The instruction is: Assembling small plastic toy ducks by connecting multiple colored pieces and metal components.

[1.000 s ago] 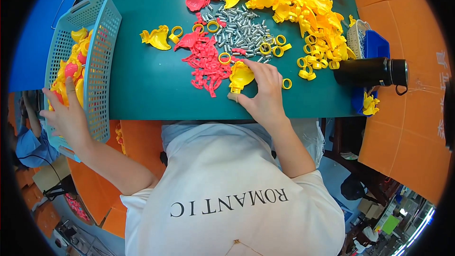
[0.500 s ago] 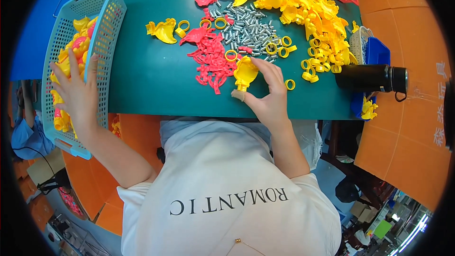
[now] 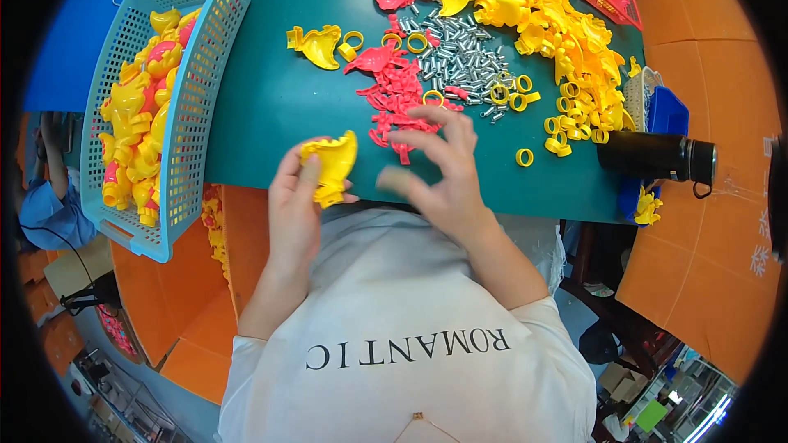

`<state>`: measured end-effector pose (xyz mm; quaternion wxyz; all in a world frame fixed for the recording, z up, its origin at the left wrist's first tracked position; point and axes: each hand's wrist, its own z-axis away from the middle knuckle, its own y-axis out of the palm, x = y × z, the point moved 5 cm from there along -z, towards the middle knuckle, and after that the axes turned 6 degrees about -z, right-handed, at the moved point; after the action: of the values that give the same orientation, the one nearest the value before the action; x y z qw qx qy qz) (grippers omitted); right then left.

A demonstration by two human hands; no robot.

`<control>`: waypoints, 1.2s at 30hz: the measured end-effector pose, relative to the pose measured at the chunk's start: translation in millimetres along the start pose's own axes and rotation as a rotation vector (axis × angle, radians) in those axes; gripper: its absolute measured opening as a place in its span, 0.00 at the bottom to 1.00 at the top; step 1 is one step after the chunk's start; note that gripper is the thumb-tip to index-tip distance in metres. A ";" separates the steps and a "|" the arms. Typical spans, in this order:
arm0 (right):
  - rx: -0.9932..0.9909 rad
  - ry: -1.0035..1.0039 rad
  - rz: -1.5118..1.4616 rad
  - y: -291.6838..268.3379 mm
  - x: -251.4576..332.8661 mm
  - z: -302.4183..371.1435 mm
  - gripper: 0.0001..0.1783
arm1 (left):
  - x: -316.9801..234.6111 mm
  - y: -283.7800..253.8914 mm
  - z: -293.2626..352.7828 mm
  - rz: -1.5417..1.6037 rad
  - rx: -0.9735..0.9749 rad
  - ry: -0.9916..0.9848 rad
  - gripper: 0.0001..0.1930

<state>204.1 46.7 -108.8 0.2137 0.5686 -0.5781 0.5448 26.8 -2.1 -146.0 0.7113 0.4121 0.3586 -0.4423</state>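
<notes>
A yellow curved plastic shell piece [image 3: 335,168] is gripped by my left hand [image 3: 289,209], thumb across its face, just over the table's front edge. To its right my right hand [image 3: 450,189] is open, with its thumb and fingers apart and nothing visible in them. Its fingertips hover by the near end of a heap of small red plastic pieces [image 3: 400,89]. Beyond that heap lie many small silver metal cylinders [image 3: 464,56]. Yellow rings [image 3: 524,157] are scattered around the cylinders and on the right.
At the left stands a light-blue basket [image 3: 212,86] of yellow-and-red toy parts [image 3: 131,111]. A large pile of yellow shells [image 3: 566,53] covers the far right, beside a red basket [image 3: 611,0]. A black bottle [image 3: 644,154] lies near an orange carton [image 3: 698,221].
My left hand has left the blue basket and now holds the yellow shell that my right hand held before. My right hand has let go and opened, near the red pieces.
</notes>
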 end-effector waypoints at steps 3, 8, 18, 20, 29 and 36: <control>-0.072 -0.059 0.441 21.0 -9.0 -9.7 0.12 | -6.4 -12.0 2.7 0.021 -0.001 -0.039 0.14; -0.074 -0.132 0.497 41.3 -12.4 -10.3 0.09 | 1.8 -4.5 7.0 0.073 0.063 -0.065 0.14; -0.041 -0.163 -0.116 14.4 24.3 -19.0 0.11 | -13.3 18.2 6.1 0.049 0.254 -0.079 0.14; -0.034 -0.292 0.025 14.3 26.2 -15.8 0.12 | -14.2 26.0 7.8 0.089 0.303 -0.100 0.14; -0.154 -0.248 -0.046 -18.4 23.3 -5.5 0.12 | -11.5 46.9 11.1 0.076 0.301 -0.102 0.14; -0.227 -0.022 0.204 -43.8 -7.9 9.1 0.11 | -2.7 51.7 1.9 -0.002 0.321 -0.055 0.15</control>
<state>248.5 52.6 -101.6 0.2139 0.4850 -0.6932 0.4884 73.9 11.0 -129.0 0.6455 0.5077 0.2641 -0.5058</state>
